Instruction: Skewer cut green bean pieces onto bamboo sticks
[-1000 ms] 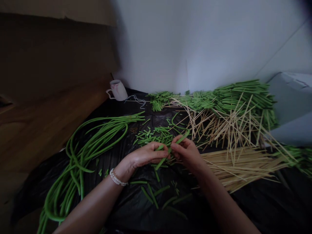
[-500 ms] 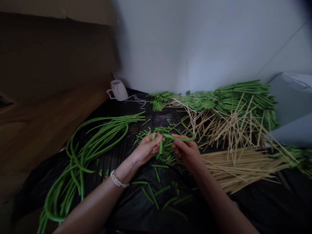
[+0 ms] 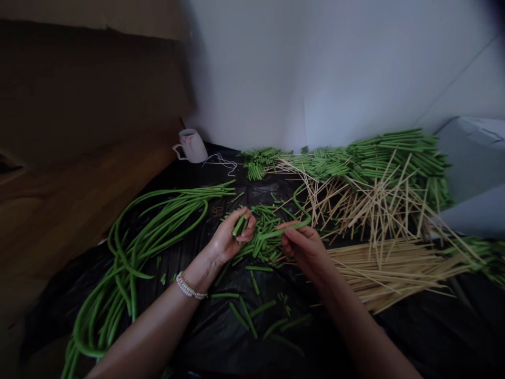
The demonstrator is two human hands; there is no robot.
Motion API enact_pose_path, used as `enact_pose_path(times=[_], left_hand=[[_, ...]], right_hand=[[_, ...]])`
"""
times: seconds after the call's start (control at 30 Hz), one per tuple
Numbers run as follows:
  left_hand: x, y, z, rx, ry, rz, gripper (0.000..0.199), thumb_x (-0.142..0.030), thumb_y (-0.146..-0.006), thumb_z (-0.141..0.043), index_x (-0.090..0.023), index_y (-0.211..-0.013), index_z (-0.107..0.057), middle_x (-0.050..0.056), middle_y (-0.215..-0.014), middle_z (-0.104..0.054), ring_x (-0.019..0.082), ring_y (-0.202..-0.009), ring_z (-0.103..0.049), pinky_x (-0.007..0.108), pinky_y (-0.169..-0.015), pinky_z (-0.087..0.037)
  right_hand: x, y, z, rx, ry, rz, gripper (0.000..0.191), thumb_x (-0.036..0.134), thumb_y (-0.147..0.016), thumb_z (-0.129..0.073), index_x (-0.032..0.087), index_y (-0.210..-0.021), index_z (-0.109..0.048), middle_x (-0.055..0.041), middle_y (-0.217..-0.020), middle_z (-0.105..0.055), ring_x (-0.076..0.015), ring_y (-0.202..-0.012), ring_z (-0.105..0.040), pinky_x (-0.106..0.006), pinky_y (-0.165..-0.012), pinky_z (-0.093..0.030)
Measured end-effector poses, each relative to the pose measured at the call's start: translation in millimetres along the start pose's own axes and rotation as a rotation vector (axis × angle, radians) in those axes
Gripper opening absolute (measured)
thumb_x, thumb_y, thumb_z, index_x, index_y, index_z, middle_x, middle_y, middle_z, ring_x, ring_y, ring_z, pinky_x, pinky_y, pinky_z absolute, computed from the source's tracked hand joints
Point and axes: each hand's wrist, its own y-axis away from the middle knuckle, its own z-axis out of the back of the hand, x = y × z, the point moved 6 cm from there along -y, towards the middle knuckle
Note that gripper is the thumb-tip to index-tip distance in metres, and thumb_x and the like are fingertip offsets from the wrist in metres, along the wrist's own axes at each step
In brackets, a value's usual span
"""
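Cut pieces of green bean (image 3: pixel 239 225) lie in the palm of my left hand (image 3: pixel 232 231), whose fingers curl round them. My right hand (image 3: pixel 303 243) pinches a long green bean (image 3: pixel 296 225) between thumb and fingers; its far end curves up and away from me, and its near end points left toward my left hand. Under and between the hands lies a pile of short bean pieces (image 3: pixel 265 247). More loose pieces (image 3: pixel 248 317) are scattered nearer to me on the black plastic sheet (image 3: pixel 205 337).
Long uncut beans (image 3: pixel 126 263) are heaped on the left. To the right lie wooden skewers (image 3: pixel 386 268), with bundles of skewered bean pieces (image 3: pixel 394 158) behind them along the white wall (image 3: pixel 315 79). A white mug (image 3: pixel 192 146) stands at the back left beside some string (image 3: pixel 224 164).
My left hand has moved left, away from the bean's end, and turned palm up with the pieces inside. My right hand still holds the long bean, now tilted lower at its near end.
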Motion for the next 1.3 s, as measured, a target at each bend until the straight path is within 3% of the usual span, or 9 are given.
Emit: enact_pose_path(times=[0.2,0.3,0.47,0.63,0.97,1.13,1.3], left_hand=[[18.1,11.0,-13.2,0.149,-0.391,0.149,0.029,-0.04,-0.077,-0.066,-0.013,-0.081,-0.056,-0.006,-0.056,-0.043,0.002,-0.041,-0.026,0.017,-0.038,-0.013],[22.8,15.6,-17.1,0.215,-0.464,0.188,0.03,-0.039,-0.073,-0.07,-0.013,-0.081,-0.056,-0.004,-0.059,-0.048,0.003,-0.044,-0.029,0.018,-0.04,-0.013],[23.8,17.9,-14.9,0.222,-0.537,0.245,0.033,-0.042,-0.069,-0.073,-0.015,-0.08,-0.058,-0.001,-0.066,-0.056,0.005,-0.05,-0.039,0.019,-0.043,-0.018],[24.2,17.9,-15.9,0.256,-0.615,0.241,0.03,-0.042,-0.077,-0.066,-0.012,-0.082,-0.065,0.001,-0.064,-0.057,0.005,-0.047,-0.036,0.021,-0.043,-0.017],[18.2,8.3,-4.9,0.014,-0.418,0.061,0.027,-0.035,-0.069,-0.075,-0.013,-0.075,-0.06,-0.001,-0.061,-0.057,0.004,-0.043,-0.035,0.019,-0.04,-0.018],[18.2,7.6,-4.8,-0.011,-0.266,0.06,0.027,-0.032,-0.07,-0.075,-0.012,-0.075,-0.058,-0.003,-0.062,-0.055,-0.001,-0.039,-0.025,0.015,-0.036,-0.013],[22.7,6.7,-1.2,-0.016,-0.142,0.095,0.025,-0.029,-0.072,-0.074,-0.011,-0.077,-0.058,-0.005,-0.059,-0.05,-0.002,-0.037,-0.024,0.011,-0.035,-0.018]], right_hand=[[-8.1,-0.1,-0.9,0.01,0.093,-0.056,0.025,0.036,-0.064,-0.08,0.018,-0.081,-0.074,0.0029,-0.053,-0.056,-0.0061,-0.045,-0.043,-0.018,-0.042,-0.032],[-4.8,-0.4,0.1,-0.007,0.041,-0.063,0.026,0.035,-0.064,-0.08,0.018,-0.082,-0.072,0.0042,-0.054,-0.056,-0.0046,-0.045,-0.043,-0.017,-0.042,-0.032],[2.7,-0.1,3.5,-0.06,-0.076,-0.046,0.025,0.038,-0.066,-0.079,0.017,-0.075,-0.068,0.0045,-0.054,-0.056,-0.0044,-0.044,-0.044,-0.016,-0.042,-0.033],[-2.3,1.3,-2.0,0.005,0.019,-0.063,0.024,0.037,-0.067,-0.079,0.018,-0.075,-0.067,0.0034,-0.056,-0.06,-0.0053,-0.044,-0.046,-0.017,-0.042,-0.034],[1.7,-1.5,5.0,-0.035,0.013,0.014,0.026,0.037,-0.069,-0.076,0.019,-0.088,-0.075,0.0007,-0.063,-0.062,-0.0073,-0.049,-0.044,-0.02,-0.043,-0.031],[0.7,-0.5,4.5,-0.085,0.152,0.073,0.028,0.036,-0.068,-0.076,0.022,-0.092,-0.076,0.0002,-0.061,-0.065,-0.0088,-0.049,-0.046,-0.022,-0.044,-0.032],[4.7,3.2,-2.2,-0.112,0.246,0.13,0.027,0.034,-0.071,-0.074,0.025,-0.095,-0.076,0.001,-0.059,-0.063,-0.0099,-0.05,-0.047,-0.024,-0.048,-0.036]])
